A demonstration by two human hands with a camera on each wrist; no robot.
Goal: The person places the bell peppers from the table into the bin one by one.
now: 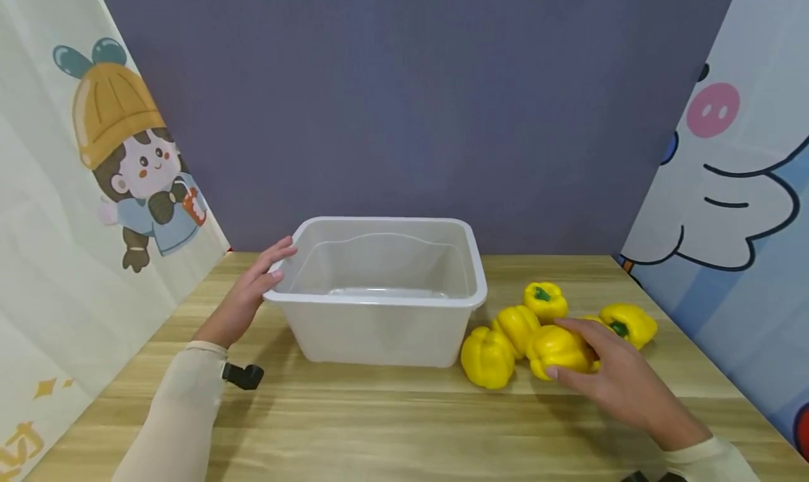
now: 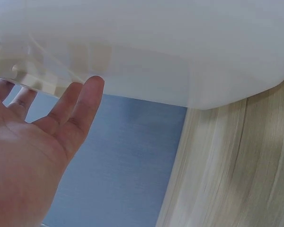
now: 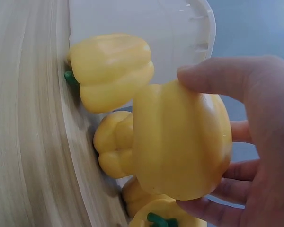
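A yellow bell pepper is in my right hand, thumb on one side and fingers on the other. The right wrist view shows this gripped pepper large, in front of the others. Several more yellow bell peppers lie close around it, among them one by the box, one at the back and one at the far right. My left hand rests at the left rim of a white plastic box. Its fingers are extended along that rim in the left wrist view.
The box stands upright on a wood-grain table, its inside bare of peppers. Behind the table rises a grey-blue panel. Printed cartoon sheets hang at the left and right.
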